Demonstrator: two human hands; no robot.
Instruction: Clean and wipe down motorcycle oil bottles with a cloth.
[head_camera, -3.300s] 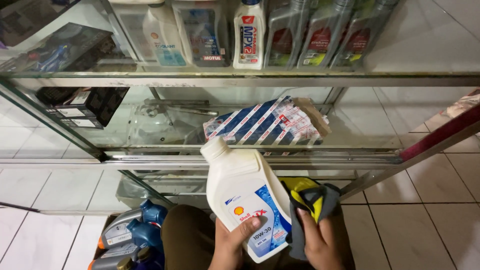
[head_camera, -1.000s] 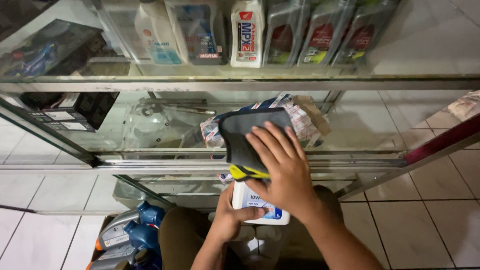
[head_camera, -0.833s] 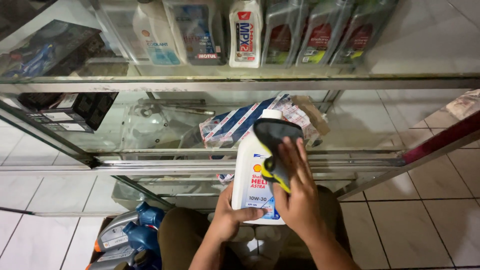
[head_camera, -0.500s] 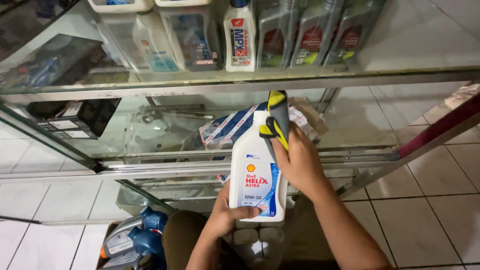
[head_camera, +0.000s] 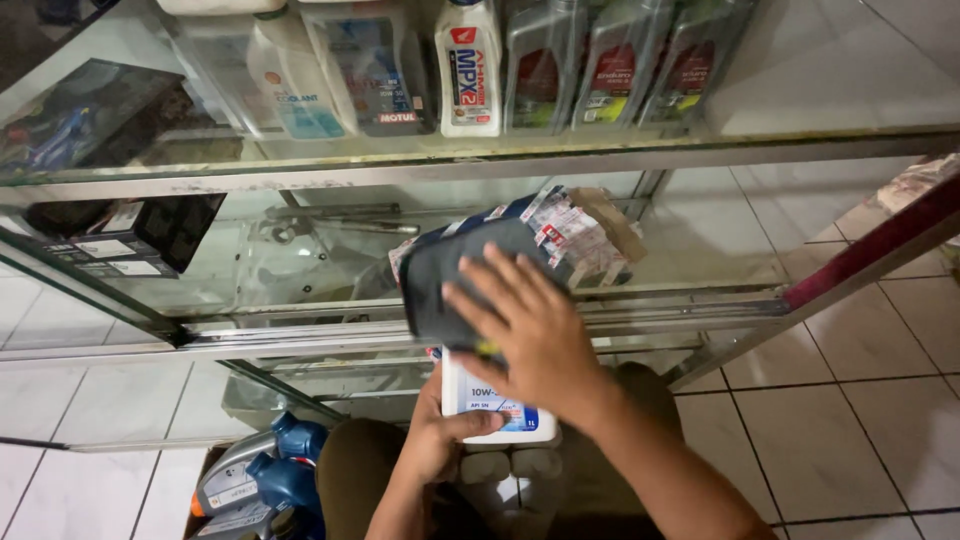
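The left hand (head_camera: 440, 445) grips the base of a white oil bottle (head_camera: 497, 410) held upright before the glass shelf (head_camera: 700, 150), while the right hand (head_camera: 530, 330), fingers spread, presses a dark cloth (head_camera: 440, 285) over what seems its upper half.

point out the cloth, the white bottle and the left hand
cloth (head_camera: 440, 290), head view, bare dark part left of the fingers
white bottle (head_camera: 480, 392), head view, lower label
left hand (head_camera: 435, 445), head view, back of hand

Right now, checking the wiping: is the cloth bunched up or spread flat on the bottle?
Spread flat: the dark cloth lies open under the right hand, covering the bottle's upper part.
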